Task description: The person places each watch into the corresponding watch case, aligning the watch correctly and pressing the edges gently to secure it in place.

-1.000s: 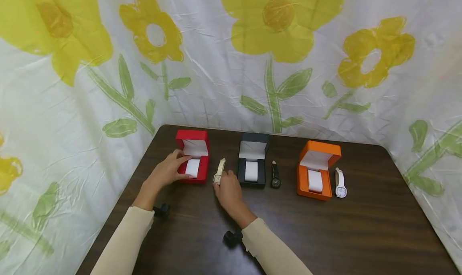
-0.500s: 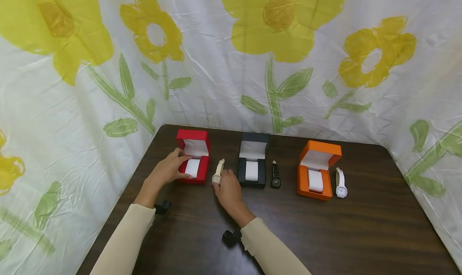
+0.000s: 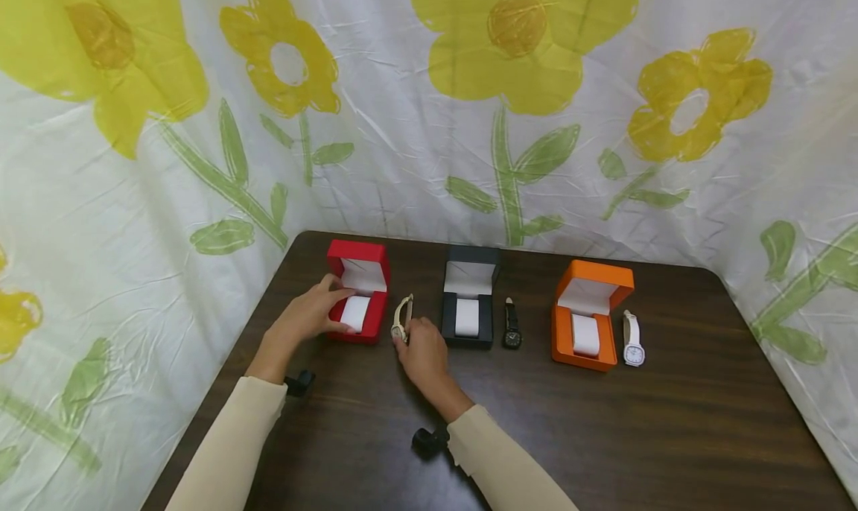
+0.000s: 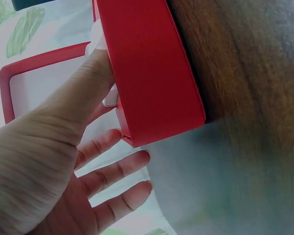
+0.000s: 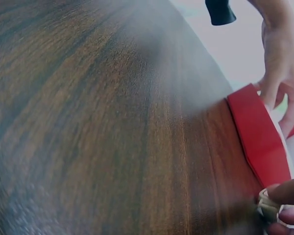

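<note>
A red watch box [image 3: 378,317] stands with its lid up at the left of the table. Inside it, a white watch cushion [image 3: 355,313] sits between the thumb and index finger of my left hand [image 3: 304,317]. In the left wrist view, the left thumb [image 4: 90,81] reaches over the red wall to the cushion, while other fingers extend free past the box. Just right of that box, my right hand [image 3: 427,354] pinches a cream-strapped watch [image 3: 398,332] by its case, strap standing on edge. The right wrist view shows the watch [image 5: 268,208] near the red box's corner.
An open dark navy box [image 3: 467,343] with a white cushion stands right of my right hand, a black watch [image 3: 512,336] beside it. Farther right are an open orange box [image 3: 606,347] and a white watch [image 3: 632,347]. A flowered curtain [image 3: 395,161] borders the dark table [image 3: 603,436].
The cream watch has shifted slightly left toward the red box and turned from lying flat onto its edge. The cushion in the red box has moved slightly left under my left hand.
</note>
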`<state>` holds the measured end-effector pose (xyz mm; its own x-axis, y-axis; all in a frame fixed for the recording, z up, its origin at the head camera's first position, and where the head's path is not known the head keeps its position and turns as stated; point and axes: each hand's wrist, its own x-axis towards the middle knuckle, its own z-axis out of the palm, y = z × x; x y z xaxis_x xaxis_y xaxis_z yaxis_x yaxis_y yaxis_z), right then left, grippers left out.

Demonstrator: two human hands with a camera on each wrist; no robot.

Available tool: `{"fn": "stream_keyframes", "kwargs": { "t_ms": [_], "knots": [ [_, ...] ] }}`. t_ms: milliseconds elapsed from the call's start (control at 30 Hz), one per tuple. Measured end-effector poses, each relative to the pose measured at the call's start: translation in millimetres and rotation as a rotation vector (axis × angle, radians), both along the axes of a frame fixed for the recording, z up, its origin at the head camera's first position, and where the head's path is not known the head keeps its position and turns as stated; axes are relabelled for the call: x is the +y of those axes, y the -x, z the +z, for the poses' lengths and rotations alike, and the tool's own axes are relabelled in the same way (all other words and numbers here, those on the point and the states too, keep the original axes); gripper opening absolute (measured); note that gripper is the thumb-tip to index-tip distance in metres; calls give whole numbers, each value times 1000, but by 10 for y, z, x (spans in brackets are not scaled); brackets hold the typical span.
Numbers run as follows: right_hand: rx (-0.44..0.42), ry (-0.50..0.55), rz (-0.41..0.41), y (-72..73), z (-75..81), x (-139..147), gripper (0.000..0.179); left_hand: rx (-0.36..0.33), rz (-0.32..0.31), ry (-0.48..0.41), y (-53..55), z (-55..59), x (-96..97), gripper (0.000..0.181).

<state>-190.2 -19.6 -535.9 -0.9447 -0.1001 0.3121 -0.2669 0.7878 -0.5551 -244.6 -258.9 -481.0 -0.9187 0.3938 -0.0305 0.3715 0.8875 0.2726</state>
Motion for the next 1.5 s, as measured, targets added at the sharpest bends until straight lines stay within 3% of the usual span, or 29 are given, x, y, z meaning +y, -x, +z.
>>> {"fn": "stream_keyframes", "kwargs": {
  "t_ms": [333, 633, 733, 933, 1300, 1500],
  "knots": [
    [-10, 7, -4, -6, 14, 6, 24, -62, -28, -10, -21, -35, -9, 75],
    [24, 7, 1, 9, -28, 5, 25, -67, -21, 25, -56, -12, 43, 74],
    [47, 6, 2, 13, -43, 4, 26, -49, -18, 54, -72, 7, 62, 74],
    [0, 7, 0, 6, -10, 10, 25, 46, -35, 97, -102, 65, 90, 76],
    [-17, 36, -6, -8, 5, 29, 20, 68, -2, 107, -145, 72, 120, 77],
    [-13, 87, -9, -51, 24, 53, 18, 118, -24, 99, -167, 63, 141, 76]
  ]
}}
